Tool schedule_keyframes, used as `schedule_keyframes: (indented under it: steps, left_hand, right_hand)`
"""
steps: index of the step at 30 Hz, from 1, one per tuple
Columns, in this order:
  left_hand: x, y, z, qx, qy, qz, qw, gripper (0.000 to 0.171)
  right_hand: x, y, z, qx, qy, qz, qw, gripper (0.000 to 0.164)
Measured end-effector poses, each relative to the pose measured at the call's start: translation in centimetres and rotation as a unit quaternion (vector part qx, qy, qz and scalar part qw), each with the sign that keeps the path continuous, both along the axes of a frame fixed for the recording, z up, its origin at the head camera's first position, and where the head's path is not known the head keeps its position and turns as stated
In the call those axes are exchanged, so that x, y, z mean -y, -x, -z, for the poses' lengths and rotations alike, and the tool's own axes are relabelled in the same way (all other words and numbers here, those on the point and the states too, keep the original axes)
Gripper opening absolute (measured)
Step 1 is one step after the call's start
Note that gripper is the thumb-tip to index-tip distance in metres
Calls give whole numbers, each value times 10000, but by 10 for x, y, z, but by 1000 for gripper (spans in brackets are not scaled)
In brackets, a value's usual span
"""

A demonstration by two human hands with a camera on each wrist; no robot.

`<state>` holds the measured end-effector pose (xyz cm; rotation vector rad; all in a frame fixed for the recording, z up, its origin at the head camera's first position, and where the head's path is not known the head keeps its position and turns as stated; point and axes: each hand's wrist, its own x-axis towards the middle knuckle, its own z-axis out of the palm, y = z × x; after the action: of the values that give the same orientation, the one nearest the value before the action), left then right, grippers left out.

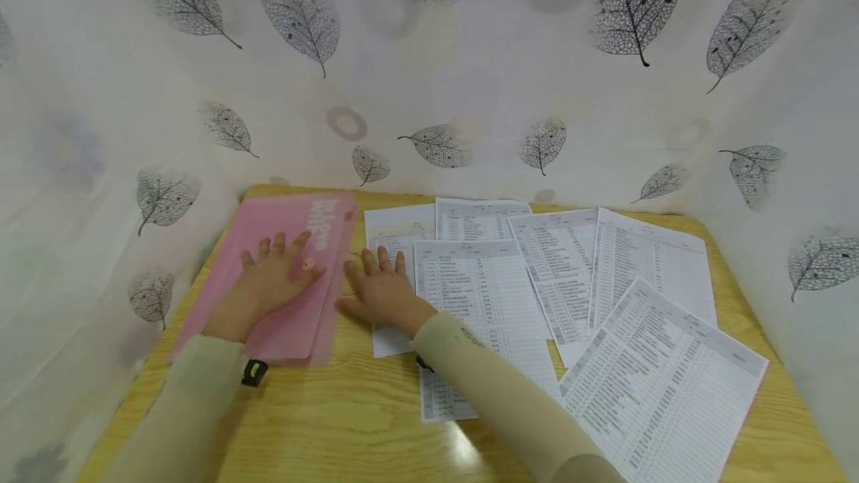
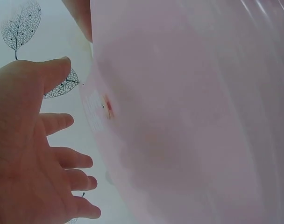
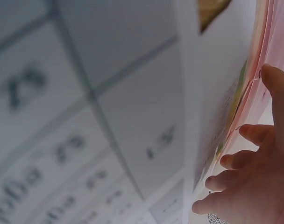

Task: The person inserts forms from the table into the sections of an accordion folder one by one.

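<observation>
- The left hand [image 1: 268, 282] is spread, palm down over the pink translucent plastic folder [image 1: 282, 334]; no finger pinches it. How firmly the palm presses, I cannot tell. The folder lies flat beneath and around that hand, its right edge showing 2 slightly offset layers.
- With no fingers hooked round an edge, the slick plastic could skid if the palm pushes sideways, or the upper layer could shift across the lower.
- The small round white-and-red button [image 1: 309, 264] lies right beside the left thumb; a careless sweep of that thumb could snag it and tug the cover.
- The right hand [image 1: 381, 293] is also spread, gripping nothing, just right of the folder and partly above a printed white paper sheet [image 1: 392, 341]. Whether it touches that sheet is unclear; if it does, drawing it back could drag or crease the paper.
- Thin dark lines show by the right fingertips, too small to identify; if they are cords, they could catch on a finger.
- The beige fabric sleeve [image 1: 496, 371] behind the right hand crosses the middle printed white sheet [image 1: 463, 297]; cloth rubbing on it could pull it askew.
- In all, 6 sheets show under and rightward of the right hand, several overlapping, so 1 dragged sheet could carry its neighbours out of order.
</observation>
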<state>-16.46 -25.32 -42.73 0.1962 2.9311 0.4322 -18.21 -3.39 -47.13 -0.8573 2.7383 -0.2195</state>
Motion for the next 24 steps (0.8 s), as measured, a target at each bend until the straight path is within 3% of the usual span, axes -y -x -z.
schedule_keyframes:
  steps: [11, 24]
  left_hand:
    - [-8, 5, -2, 58, -93, 105, 9999, 79]
    - [-22, 13, 4, 232, 158, 311, 9991, 77]
  right_hand:
    - [1, 1, 0, 95, -149, 8, 9998, 79]
    - [3, 1, 2, 143, -320, 118, 9993, 81]
